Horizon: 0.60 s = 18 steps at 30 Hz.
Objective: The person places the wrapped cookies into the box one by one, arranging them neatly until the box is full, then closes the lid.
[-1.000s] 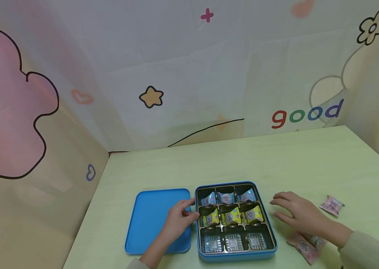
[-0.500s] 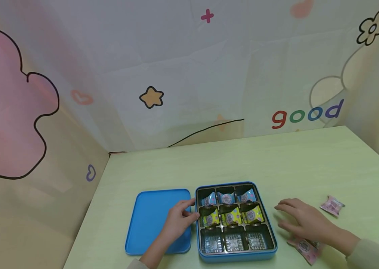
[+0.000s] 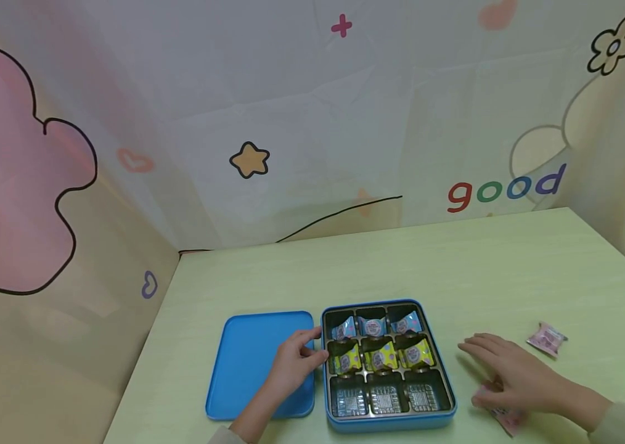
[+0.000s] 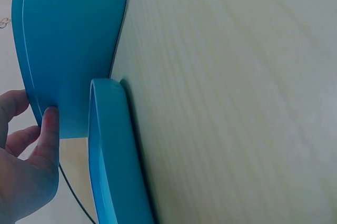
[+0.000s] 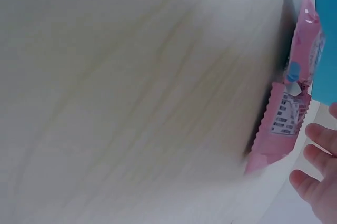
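Observation:
A blue tin (image 3: 391, 424) with a nine-compartment dark tray stands on the table. Blue-wrapped candies (image 3: 373, 327) fill its back row and yellow-wrapped candies (image 3: 381, 357) its middle row; the front compartments (image 3: 386, 398) hold none. My left hand (image 3: 293, 365) touches the tin's left side, fingertips at the rim and on the outer wall (image 4: 73, 50). My right hand (image 3: 523, 376), fingers spread, hovers over pink-wrapped candies (image 3: 506, 420) right of the tin, partly hiding them. In the right wrist view two pink packets (image 5: 279, 124) lie end to end, fingertips close beside them.
A flat blue lid (image 3: 254, 357) lies left of the tin, partly under my left forearm. Another pink-wrapped candy (image 3: 547, 339) lies farther right on the pale green table (image 3: 346, 271). A printed cloth backdrop (image 3: 312, 123) rises behind the table.
My right hand has moved to the right and toward me, coming over the pink candies beside the tin. My left hand, the tin and the lid have stayed in place.

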Tool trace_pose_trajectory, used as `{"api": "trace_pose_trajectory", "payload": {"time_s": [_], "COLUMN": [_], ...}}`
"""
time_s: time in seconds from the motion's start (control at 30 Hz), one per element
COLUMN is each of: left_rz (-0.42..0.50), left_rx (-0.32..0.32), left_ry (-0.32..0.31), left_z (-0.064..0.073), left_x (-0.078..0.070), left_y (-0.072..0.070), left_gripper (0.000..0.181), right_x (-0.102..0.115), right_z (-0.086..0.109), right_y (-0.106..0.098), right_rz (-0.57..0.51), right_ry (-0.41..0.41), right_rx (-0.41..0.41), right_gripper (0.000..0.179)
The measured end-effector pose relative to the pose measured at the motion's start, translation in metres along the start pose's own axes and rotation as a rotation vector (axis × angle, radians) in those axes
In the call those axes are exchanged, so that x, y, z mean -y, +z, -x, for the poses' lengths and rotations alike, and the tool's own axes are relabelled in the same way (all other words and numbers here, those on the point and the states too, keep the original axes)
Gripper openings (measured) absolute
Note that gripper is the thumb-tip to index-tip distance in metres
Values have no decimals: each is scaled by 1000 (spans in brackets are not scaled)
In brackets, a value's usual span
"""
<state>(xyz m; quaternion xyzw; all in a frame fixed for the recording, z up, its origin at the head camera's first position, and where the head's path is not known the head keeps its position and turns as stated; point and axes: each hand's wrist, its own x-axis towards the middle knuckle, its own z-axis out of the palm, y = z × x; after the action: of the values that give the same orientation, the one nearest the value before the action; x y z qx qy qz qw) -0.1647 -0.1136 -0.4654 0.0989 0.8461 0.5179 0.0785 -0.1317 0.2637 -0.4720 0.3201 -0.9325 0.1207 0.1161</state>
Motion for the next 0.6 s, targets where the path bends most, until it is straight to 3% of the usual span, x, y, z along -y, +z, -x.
{"api": "trace_pose_trajectory", "payload": {"time_s": [0.33, 0.6], "left_rz": [-13, -17], "left_rx": [-6, -7], "left_ry": [11, 20], "left_z": [-1, 0], "left_x": [0, -1], "left_y": [0, 0], "left_gripper": [48, 48], "right_x": [-5, -6], "right_z": [14, 23], "right_y": [-1, -1], "right_rz": [36, 26], "right_ry": [-32, -24], "right_rx": [13, 74], "right_gripper": [84, 94]}}
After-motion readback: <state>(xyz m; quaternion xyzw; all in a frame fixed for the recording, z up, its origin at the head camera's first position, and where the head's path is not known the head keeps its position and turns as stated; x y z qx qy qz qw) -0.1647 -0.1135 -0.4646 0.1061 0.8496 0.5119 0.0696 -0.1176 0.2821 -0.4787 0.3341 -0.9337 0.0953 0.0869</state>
